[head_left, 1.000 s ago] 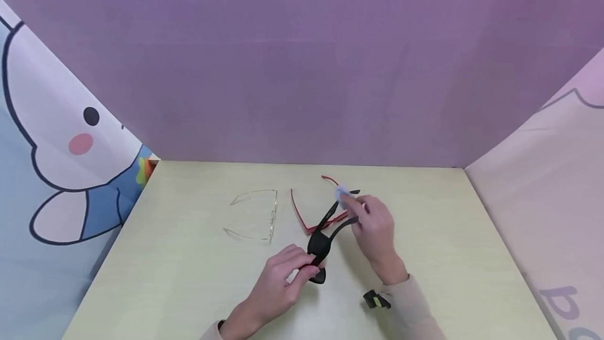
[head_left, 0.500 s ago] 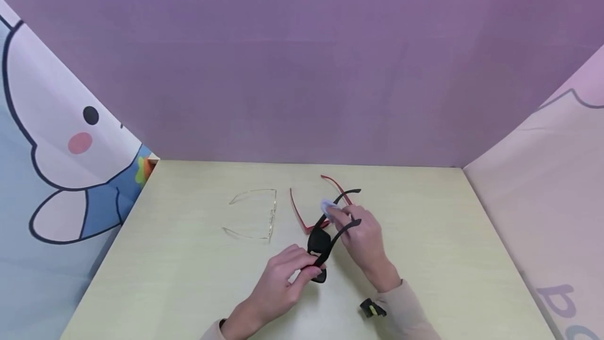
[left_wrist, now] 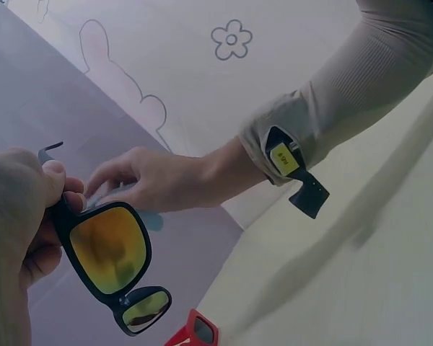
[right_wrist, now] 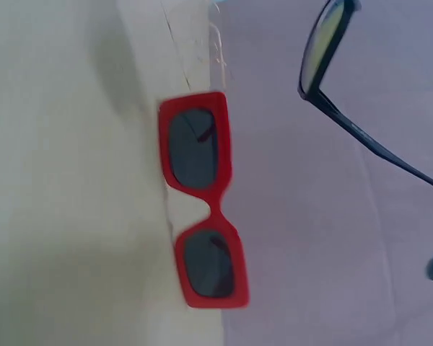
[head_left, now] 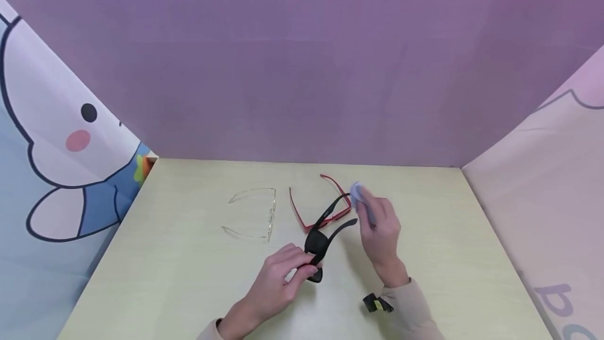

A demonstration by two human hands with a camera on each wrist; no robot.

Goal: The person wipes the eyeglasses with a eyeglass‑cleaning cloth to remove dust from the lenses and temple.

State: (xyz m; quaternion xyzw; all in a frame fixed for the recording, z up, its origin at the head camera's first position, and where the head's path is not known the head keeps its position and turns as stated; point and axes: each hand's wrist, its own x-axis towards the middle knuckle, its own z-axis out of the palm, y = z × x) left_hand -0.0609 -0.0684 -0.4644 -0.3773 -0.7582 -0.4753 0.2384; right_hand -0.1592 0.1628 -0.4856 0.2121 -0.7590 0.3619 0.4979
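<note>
My left hand [head_left: 280, 279] pinches the front of a pair of black sunglasses [head_left: 316, 243] between thumb and fingers. The temples are unfolded and point up and to the right. Orange-yellow mirrored lenses [left_wrist: 112, 245] show in the left wrist view. My right hand [head_left: 381, 232] pinches a small pale blue cloth [head_left: 357, 191], which overlaps the tip of the farther black temple in the head view. Behind the black pair, red-framed sunglasses [head_left: 343, 216] lie on the table with temples spread; their dark lenses [right_wrist: 193, 148] show in the right wrist view.
Thin gold-framed glasses [head_left: 272, 215] lie open on the pale table [head_left: 189, 277], left of the red pair. A purple wall [head_left: 302, 93] rises at the table's back edge, with printed cloth panels [head_left: 557, 188] at both sides. A black wrist mount [left_wrist: 289, 162] sticks out from the right sleeve.
The right hand, with the cloth, first slid down toward the lenses along the farther temple, then moved back up and right to the temple's tip. The left hand and black sunglasses stayed nearly still.
</note>
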